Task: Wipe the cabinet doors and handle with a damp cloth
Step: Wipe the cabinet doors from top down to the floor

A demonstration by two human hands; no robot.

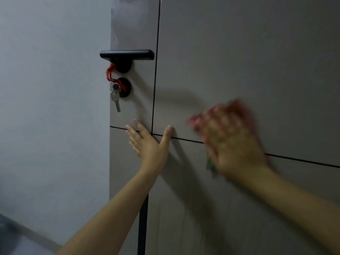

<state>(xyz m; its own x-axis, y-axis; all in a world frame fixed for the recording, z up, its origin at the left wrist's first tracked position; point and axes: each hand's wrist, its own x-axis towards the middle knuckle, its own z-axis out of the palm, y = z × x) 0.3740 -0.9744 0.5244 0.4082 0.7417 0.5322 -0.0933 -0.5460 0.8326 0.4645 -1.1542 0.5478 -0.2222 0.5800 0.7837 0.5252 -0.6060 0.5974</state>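
A: Cabinet doors (239, 61), grey and flat, fill most of what we see, split by thin dark seams into panels. Where do we find the cloth?

B: We see the cloth (197, 120) under the right hand (231, 144), against the wide panel, on the horizontal seam. Reddish bits show above and left of the fingers, a greenish bit below the palm. All of it is blurred, so we cannot make out its folds.

A: And how does the right hand lie?

B: We cannot tell whether it curls round the cloth or lies flat on it; the blur hides the fingers.

A: The left hand (150, 144)?

B: We see it spread wide, fingers straight, flat on the door where the vertical and horizontal seams cross. The thumb points up to the right, and it holds nothing.

A: What of the handle (127, 54)?

B: We see a black lever handle on the narrow left panel, well above the left hand, neither hand touching it. Just under it sits a round black lock (127, 89), and a red cord (110, 71) hangs from the handle with silver keys (115, 97) dangling beside the lock.

A: And left of the cabinet?

B: We see a pale wall (51, 98).
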